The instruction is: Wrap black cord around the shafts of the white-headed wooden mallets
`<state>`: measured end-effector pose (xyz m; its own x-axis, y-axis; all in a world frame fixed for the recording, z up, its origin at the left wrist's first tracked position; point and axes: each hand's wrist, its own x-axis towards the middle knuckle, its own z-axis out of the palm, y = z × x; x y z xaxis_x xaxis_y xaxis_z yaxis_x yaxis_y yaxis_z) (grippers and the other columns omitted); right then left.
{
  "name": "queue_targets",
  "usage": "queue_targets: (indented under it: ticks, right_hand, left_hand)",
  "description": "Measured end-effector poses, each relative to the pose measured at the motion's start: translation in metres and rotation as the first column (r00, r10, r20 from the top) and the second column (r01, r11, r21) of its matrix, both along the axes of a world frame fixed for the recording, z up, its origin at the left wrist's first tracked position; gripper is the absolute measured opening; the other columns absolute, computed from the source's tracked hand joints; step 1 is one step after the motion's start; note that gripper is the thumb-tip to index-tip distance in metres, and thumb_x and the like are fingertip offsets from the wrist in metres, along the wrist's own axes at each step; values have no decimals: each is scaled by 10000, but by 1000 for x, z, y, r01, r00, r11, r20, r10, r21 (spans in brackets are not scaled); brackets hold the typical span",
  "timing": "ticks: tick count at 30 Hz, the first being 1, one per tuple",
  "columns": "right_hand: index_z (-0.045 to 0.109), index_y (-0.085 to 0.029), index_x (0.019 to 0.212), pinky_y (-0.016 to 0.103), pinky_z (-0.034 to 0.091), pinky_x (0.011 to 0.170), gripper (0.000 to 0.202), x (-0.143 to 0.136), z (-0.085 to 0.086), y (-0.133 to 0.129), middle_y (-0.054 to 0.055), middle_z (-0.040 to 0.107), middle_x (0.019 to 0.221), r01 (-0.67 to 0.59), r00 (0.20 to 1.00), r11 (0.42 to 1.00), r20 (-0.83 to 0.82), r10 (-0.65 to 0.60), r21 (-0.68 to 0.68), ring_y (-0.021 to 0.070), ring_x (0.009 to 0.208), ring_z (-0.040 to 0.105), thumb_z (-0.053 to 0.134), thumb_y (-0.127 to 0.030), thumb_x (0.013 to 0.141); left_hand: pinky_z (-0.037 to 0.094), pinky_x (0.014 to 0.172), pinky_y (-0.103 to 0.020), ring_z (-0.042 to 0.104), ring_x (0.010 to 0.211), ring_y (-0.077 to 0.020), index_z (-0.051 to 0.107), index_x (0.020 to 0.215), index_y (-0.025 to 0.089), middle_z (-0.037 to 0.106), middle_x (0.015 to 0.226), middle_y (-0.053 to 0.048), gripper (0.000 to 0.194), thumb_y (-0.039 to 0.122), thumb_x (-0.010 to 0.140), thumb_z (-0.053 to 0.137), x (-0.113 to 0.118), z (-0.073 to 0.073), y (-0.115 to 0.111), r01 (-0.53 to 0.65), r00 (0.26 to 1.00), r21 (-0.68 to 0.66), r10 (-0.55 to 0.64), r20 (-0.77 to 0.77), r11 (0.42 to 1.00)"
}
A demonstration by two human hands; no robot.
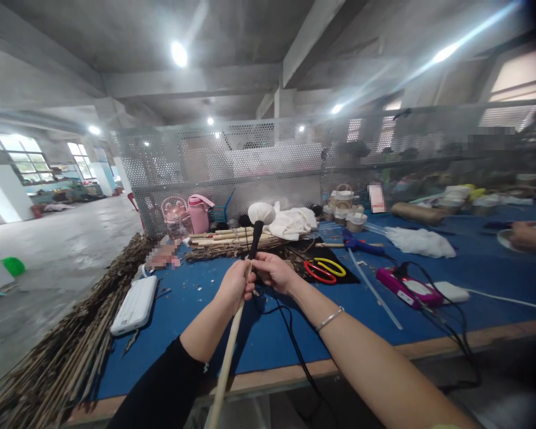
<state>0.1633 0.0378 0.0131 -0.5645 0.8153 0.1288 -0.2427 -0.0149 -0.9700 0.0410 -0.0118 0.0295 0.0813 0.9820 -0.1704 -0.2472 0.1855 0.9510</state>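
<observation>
My left hand is closed around a pale wooden stick, which slants up from the lower edge of the view. At its top sits a round white cloth-like head above a black-wrapped neck. The fingertips of my right hand are pinched together against the stick, just under the black wrapping; what lies between them is hidden. A black cord runs below my right hand over the blue table. Scissors with red and yellow handles lie right of that hand.
Dried stalks and a white power bank lie left. Pale sticks and white cloth are behind my hands. A blue glue gun and magenta device lie right. Another person's hand shows far right.
</observation>
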Motion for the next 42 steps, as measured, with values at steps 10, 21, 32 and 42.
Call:
queue_targets:
  ticks: [10,21,32,42]
  right_hand:
    - [525,-138,721,186,94,308,235,2,2,2,-77,400,426,84,995,996,43,-85,20,18,303,217,643,-339,684]
    - [582,-126,850,176,101,300,256,7,-1,7,-93,385,411,21,1000,1000,-12,-21,14,18,302,203,660,-305,684]
    - [564,-126,835,155,123,304,267,9,2,3,-50,500,482,-49,998,998,-33,48,-35,22,307,324,665,-332,699]
    - [534,-126,663,182,108,321,196,3,3,4,-88,401,394,167,980,986,104,-167,10,14,304,240,666,-261,610]
  left_hand:
    - [380,342,-173,516,420,-73,426,857,186,550,670,35,312,272,664,655,14,-13,-5,-198,925,339,290,-245,920]
    - [431,380,-163,547,445,-67,462,886,150,577,661,13,220,206,719,594,9,-15,-1,-206,962,340,254,-104,918]
    - [418,404,-189,538,411,-80,432,858,158,590,609,15,142,207,751,512,15,-12,-2,-179,979,277,198,-41,944]
    - [393,547,-217,513,552,-105,530,801,155,558,614,14,220,312,673,616,3,-22,3,-170,699,524,477,-533,835]
